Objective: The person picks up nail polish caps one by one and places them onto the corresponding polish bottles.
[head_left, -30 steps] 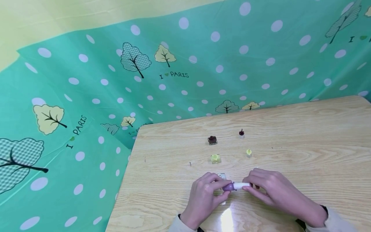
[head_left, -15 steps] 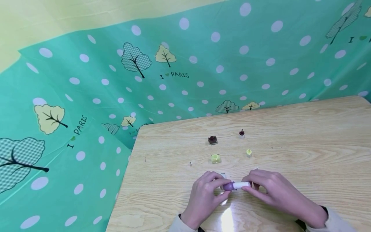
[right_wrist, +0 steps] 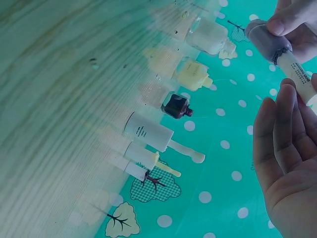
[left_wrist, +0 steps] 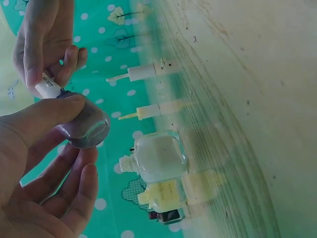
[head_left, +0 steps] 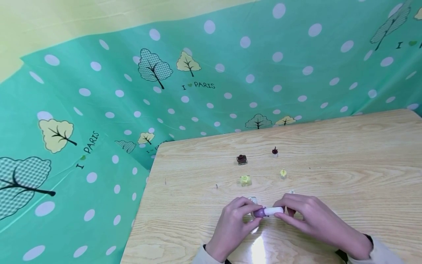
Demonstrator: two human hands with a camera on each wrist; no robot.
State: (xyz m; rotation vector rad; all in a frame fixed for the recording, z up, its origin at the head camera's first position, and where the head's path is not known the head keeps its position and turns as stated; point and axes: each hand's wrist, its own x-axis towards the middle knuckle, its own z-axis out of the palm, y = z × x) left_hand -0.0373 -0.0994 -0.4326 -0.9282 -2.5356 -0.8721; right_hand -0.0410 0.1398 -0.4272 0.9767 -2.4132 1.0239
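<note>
My left hand [head_left: 232,222] pinches a purple nail polish bottle [head_left: 259,212] between thumb and fingers, just above the table. A long white cap [head_left: 273,211] sits on the bottle's neck and points to the right. The fingertips of my right hand [head_left: 308,211] pinch the cap's far end. In the left wrist view, the bottle [left_wrist: 86,124] is tilted, and dark polish shows around its neck. Behind my left fingers stands an uncapped bottle of whitish polish [left_wrist: 158,156], partly hidden in the head view.
Beyond stand uncapped yellow [head_left: 245,180] and dark red [head_left: 241,159] polish bottles. To their right, a yellow brush cap [head_left: 283,173] and a dark red brush cap [head_left: 275,152] stand brush up. A white brush cap [right_wrist: 148,131] is near my right hand. Small specks dot the table.
My right fingertips have shifted very slightly left at the cap's end. The left hand and the purple bottle stay almost in place, and the other bottles have not moved.
</note>
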